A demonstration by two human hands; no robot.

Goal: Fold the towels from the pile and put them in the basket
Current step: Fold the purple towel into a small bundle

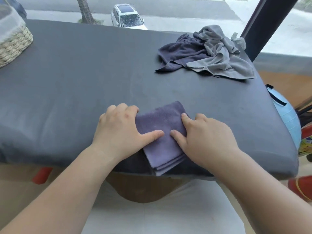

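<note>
Where it meets the table edge [50, 149], the purple towel [160, 119] shows stacked layers.

The folded towel [162, 125] is purple, the table [84, 73] dark grey, the pile [207, 53] navy and pale grey.
</note>
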